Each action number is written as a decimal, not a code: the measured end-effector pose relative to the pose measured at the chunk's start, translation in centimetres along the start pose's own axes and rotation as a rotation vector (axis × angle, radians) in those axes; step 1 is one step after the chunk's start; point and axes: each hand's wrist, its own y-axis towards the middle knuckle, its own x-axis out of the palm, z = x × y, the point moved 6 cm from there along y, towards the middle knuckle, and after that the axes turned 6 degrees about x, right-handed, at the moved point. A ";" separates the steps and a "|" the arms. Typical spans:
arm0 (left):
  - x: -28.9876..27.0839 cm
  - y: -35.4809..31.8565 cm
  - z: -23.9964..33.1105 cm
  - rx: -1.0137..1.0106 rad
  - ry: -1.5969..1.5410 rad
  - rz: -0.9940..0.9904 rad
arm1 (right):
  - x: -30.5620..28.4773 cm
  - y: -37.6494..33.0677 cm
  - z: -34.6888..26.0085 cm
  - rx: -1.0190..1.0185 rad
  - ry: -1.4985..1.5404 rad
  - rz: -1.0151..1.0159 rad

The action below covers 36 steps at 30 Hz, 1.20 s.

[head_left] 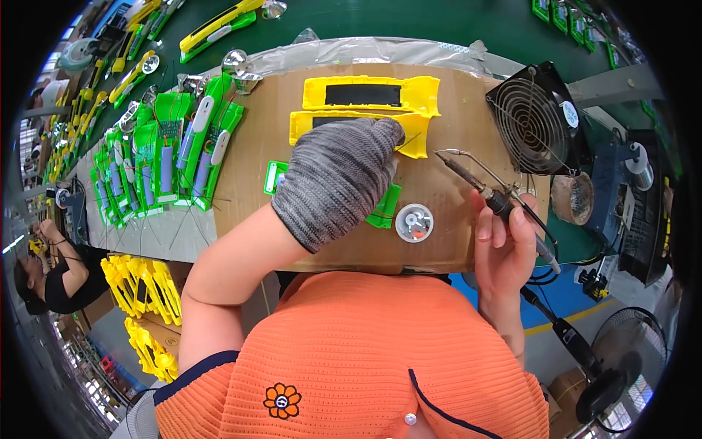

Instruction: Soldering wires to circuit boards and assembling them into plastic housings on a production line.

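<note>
My left hand [340, 175], in a grey knit glove, reaches over the nearer yellow casing [415, 139], its fingers pinched together. A thin wire [409, 140] sticks out from its fingertips. A second yellow casing [424, 95] with a black panel lies just beyond. Under the glove, a green casing [384, 208] is mostly hidden; a red wire runs from it to a round white lamp head [414, 222]. My bare right hand [508, 238] grips a soldering iron [500, 205] with a curved metal tube along it. Its tip points left, apart from the yellow casings.
Green casings with batteries and wires [168, 154] stand in a row at left. A black metal-grilled fan [532, 121] is at right, near a solder spool [640, 164] and a round tin [572, 197]. Yellow casings [142, 289] are stacked lower left. Another person [62, 271] sits far left.
</note>
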 end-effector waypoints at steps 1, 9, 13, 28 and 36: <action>-0.3 -0.2 -0.1 0.050 -0.070 0.105 | 0.2 0.1 -0.1 -0.004 0.006 0.004; -4.2 -3.6 -3.1 -0.104 0.034 0.326 | 3.1 3.1 1.1 0.065 -0.019 -0.164; -3.4 -4.7 -4.8 -0.213 0.022 0.378 | 4.6 4.3 2.0 0.125 -0.018 -0.173; 0.1 1.5 -2.0 0.308 -0.202 -0.345 | 0.4 1.1 -0.4 0.202 -0.303 -0.141; -0.3 2.6 -0.6 0.318 -0.159 -0.421 | 0.8 1.2 -0.1 0.269 -0.336 -0.122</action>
